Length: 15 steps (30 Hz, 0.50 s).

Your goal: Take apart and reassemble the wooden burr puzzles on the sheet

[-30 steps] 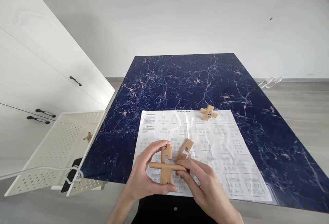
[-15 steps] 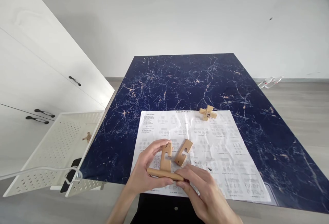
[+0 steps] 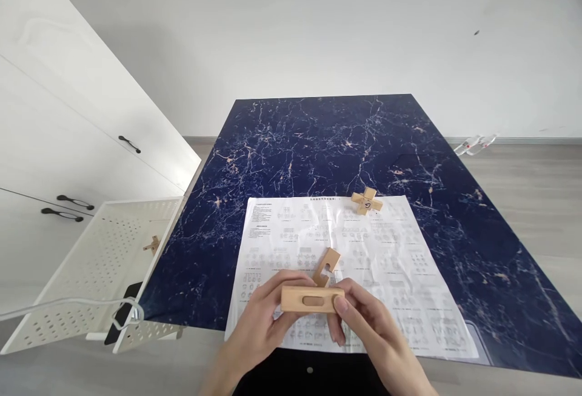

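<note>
Between my hands is a wooden puzzle piece [image 3: 291, 299], a bar whose slotted side, with an oblong opening, faces up at me. My left hand [image 3: 266, 310] grips its left end with thumb and fingers. At the right end my right hand [image 3: 370, 320] pinches it, thumb on the front. Just behind lies a notched wooden piece [image 3: 331, 259] on the printed sheet [image 3: 386, 262], its lower part hidden by the held bar. Farther back, at the sheet's top edge, rests a cross-shaped wooden puzzle [image 3: 366, 201] with a dark mark on it.
The sheet lies on a dark blue marbled table [image 3: 309, 141]. To the left stand a white cabinet [image 3: 91, 111] and a white perforated bin [image 3: 82, 262] with another wooden puzzle [image 3: 153, 244] inside. A white cable [image 3: 68, 304] runs near the table's left corner.
The notched upright piece and the bar seen in my hands have been turned; now the slotted bar faces me, held level at both ends. My right hand has moved up and right.
</note>
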### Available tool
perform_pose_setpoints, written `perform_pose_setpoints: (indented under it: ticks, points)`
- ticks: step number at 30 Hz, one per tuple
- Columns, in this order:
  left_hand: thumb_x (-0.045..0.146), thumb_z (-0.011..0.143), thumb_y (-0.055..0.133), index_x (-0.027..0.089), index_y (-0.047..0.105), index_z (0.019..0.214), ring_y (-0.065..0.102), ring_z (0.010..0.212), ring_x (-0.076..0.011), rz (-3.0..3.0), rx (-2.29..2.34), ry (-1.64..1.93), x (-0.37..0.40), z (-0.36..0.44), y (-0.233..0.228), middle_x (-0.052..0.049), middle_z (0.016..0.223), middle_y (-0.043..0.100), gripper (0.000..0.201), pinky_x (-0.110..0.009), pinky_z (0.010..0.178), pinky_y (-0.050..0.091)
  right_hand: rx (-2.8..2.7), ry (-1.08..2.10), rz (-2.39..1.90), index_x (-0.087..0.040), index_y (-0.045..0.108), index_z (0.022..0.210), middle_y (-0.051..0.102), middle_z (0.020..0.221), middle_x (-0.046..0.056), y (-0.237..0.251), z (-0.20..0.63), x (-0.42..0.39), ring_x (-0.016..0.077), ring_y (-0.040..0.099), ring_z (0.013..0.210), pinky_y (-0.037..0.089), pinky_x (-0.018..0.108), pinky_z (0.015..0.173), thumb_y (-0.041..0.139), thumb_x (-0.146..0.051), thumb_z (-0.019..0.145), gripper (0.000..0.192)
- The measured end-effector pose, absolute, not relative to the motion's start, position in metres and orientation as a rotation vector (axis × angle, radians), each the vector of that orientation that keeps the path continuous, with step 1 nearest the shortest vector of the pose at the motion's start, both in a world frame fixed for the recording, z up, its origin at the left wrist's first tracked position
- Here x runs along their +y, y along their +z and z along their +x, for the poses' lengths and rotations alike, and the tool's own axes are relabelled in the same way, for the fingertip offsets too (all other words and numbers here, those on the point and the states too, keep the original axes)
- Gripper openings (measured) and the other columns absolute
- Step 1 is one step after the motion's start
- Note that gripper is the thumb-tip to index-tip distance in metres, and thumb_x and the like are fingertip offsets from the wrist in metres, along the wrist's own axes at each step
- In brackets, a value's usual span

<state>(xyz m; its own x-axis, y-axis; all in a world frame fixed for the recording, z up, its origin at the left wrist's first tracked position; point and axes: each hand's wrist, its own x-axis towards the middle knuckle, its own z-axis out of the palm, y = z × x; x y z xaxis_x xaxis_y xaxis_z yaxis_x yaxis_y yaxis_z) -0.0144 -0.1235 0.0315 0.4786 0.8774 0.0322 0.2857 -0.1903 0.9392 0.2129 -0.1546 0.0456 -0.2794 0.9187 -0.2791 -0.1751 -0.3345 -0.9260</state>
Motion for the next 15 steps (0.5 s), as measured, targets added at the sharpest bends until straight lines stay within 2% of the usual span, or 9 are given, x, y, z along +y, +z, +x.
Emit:
perform_pose_setpoints:
  ticks: [6,10,15]
  points:
    - [0.023,0.112,0.054,0.03,0.07,0.133,0.079,0.105,-0.0219,2.033,1.037,0.922,-0.126,-0.017,0.026,-0.004,0.118,0.081,0.028,-0.03,0.093,0.063,-0.916,1.801,-1.033,-0.023,0.062,0.093,0.053,0.065,-0.004,0.042,0.21,-0.162,0.017,0.048,0.065,0.042,0.032,0.073,0.055,-0.061,0.11,0.042]
    - [0.02,0.112,0.055,0.03,0.069,0.135,0.08,0.099,-0.0209,2.12,1.013,0.974,-0.121,-0.018,0.025,-0.004,0.116,0.082,0.029,-0.03,0.088,0.064,-0.899,1.772,-0.992,-0.023,0.062,0.096,0.052,0.065,-0.004,0.038,0.207,-0.165,0.0169,0.048,0.065,0.041,0.032,0.073,0.056,-0.062,0.109,0.041]
    - [0.024,0.112,0.055,0.027,0.07,0.133,0.081,0.099,-0.0237,2.124,0.948,0.979,-0.119,-0.018,0.025,-0.007,0.118,0.084,0.026,-0.033,0.087,0.064,-0.919,1.801,-0.993,-0.023,0.06,0.097,0.053,0.063,-0.004,0.032,0.208,-0.165,0.0172,0.048,0.062,0.044,0.033,0.074,0.055,-0.069,0.106,0.047]
